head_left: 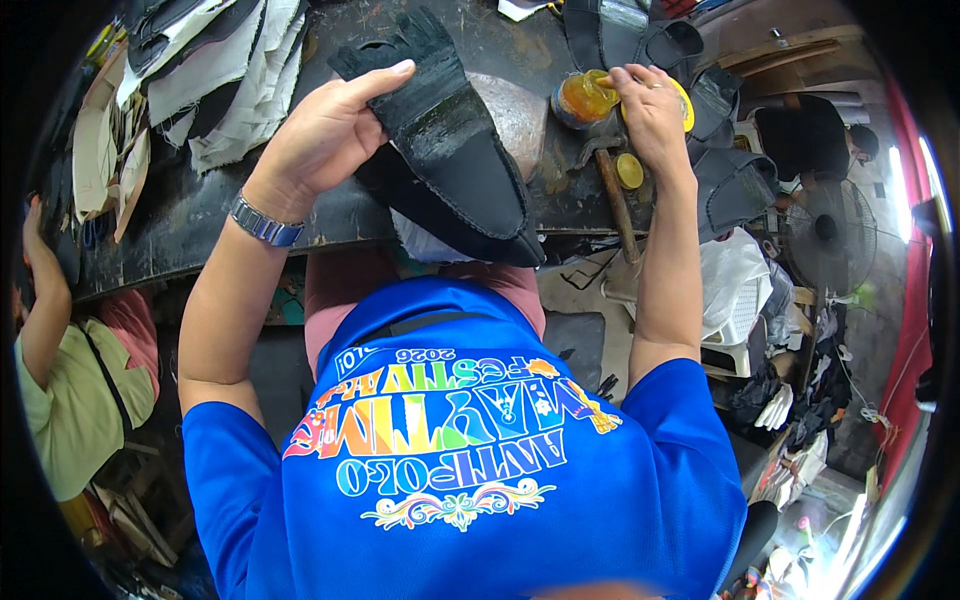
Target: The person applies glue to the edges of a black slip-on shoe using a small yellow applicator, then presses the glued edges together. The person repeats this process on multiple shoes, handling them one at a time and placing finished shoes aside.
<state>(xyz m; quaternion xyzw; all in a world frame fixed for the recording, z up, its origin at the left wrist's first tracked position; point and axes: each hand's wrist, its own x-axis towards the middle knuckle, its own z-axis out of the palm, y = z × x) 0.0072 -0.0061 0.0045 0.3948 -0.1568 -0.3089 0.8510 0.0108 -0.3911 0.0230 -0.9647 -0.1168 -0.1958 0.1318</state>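
My left hand (335,125) grips a black shoe upper (455,150) by its side edge, thumb on top and fingers beneath. Its pointed end aims toward me over the table edge, and its wide end has a shiny, wet-looking patch. Another dark piece lies under it. My right hand (652,115) is closed at the mouth of a small glue jar (585,100), amber and smeared. What its fingertips pinch is hidden. Behind that hand a yellow round rim (686,106) shows. Below stands a hammer (618,205) with a wooden handle, beside a small yellow disc (629,171).
The dark worktable (340,225) carries white-backed cut pieces (235,95) at the far left. More black shoe uppers (735,185) lie along the right. A co-worker's arm (48,270) reaches in at left; another person (810,135) is at far right near a fan (828,228).
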